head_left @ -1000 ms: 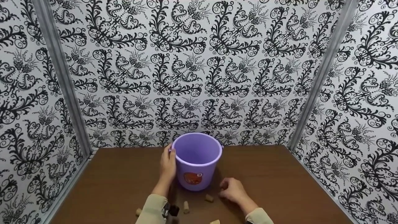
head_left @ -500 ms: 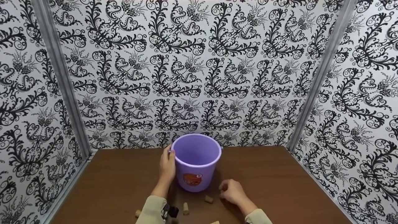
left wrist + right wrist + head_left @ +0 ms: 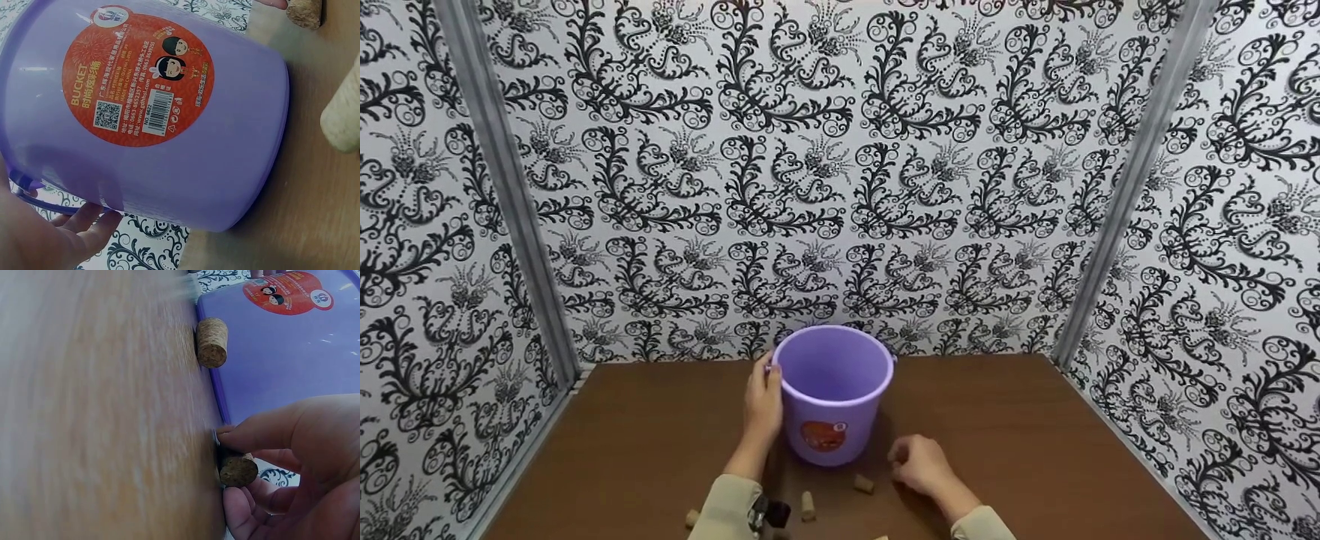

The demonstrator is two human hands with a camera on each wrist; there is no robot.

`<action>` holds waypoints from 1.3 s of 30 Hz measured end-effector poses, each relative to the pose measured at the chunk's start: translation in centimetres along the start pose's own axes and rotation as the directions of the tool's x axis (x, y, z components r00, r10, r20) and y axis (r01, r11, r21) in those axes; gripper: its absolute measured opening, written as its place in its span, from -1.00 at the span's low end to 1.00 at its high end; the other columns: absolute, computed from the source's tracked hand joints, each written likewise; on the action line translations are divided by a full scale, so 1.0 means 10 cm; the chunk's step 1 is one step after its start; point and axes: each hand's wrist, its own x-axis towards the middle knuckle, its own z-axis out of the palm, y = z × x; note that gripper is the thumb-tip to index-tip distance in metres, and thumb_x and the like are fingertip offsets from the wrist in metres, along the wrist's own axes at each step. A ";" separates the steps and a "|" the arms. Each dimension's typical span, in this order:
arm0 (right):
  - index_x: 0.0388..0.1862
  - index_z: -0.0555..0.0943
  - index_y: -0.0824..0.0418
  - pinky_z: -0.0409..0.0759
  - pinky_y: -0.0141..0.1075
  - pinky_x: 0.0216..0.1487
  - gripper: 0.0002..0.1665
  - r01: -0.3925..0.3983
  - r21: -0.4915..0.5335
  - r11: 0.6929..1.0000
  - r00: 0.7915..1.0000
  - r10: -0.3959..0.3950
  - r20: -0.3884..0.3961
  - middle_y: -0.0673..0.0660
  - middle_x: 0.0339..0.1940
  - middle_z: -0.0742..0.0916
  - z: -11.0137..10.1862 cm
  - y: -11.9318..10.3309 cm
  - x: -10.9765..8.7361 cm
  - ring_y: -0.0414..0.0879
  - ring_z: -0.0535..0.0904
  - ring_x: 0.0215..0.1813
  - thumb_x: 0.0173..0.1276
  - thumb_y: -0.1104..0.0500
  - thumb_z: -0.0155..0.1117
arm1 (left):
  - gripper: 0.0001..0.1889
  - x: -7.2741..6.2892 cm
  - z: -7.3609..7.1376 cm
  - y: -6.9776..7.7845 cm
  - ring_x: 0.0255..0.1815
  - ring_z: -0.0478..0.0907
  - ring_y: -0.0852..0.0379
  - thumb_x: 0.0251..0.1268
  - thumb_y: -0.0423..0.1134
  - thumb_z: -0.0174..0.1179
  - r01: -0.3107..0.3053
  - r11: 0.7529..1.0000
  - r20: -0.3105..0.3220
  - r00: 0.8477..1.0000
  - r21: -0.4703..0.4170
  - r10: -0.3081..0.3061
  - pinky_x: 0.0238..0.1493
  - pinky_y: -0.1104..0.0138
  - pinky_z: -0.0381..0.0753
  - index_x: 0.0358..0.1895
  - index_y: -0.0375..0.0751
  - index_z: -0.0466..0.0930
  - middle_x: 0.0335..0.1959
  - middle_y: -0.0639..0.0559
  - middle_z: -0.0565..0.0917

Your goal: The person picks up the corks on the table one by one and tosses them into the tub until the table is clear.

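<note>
A purple bucket (image 3: 829, 420) with a red label stands upright on the brown table. My left hand (image 3: 763, 401) grips its left side near the rim; in the left wrist view the fingers (image 3: 98, 230) lie against the bucket by its handle mount. Right of the bucket's base, my right hand (image 3: 921, 465) is down at the tabletop. Its thumb and fingers close around a cork (image 3: 239, 471), which the hand hides in the head view. Another cork (image 3: 864, 484) lies just in front of the bucket, seen also in the right wrist view.
More corks lie nearer the front: one cork (image 3: 808, 506) by the left wrist, another cork (image 3: 692, 517) beside the left sleeve, and a piece cut off at the bottom edge. Patterned walls (image 3: 825, 187) with grey posts enclose the table (image 3: 660, 427) at the back and sides.
The head view has tilted up slightly, so everything sits a little lower in it. Both hands and the bucket keep their places on the table.
</note>
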 end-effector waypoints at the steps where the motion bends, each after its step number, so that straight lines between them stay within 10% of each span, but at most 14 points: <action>1: -0.45 0.73 0.12 0.56 -0.31 -0.34 -0.78 0.000 0.000 1.000 1.000 0.000 0.000 -0.05 -0.50 0.74 0.00 0.00 0.00 -0.21 0.55 -0.41 -0.07 0.38 0.52 | -0.55 0.00 0.00 0.00 0.42 0.49 -0.39 0.70 -0.12 -0.02 0.000 1.000 0.002 1.000 0.005 0.000 0.50 -0.27 0.38 0.46 -0.22 0.50 0.38 -0.41 0.58; 39: -0.37 0.78 0.15 0.65 -0.29 -0.27 -0.80 0.022 0.006 1.000 0.999 -0.021 -0.044 0.00 -0.43 0.80 -0.27 -0.03 0.06 -0.15 0.68 -0.32 -0.02 0.36 0.51 | -0.54 0.04 0.00 -0.06 0.45 0.49 -0.36 0.70 -0.11 -0.05 -0.027 1.000 0.014 1.000 0.016 0.027 0.51 -0.24 0.38 0.48 -0.22 0.47 0.41 -0.38 0.57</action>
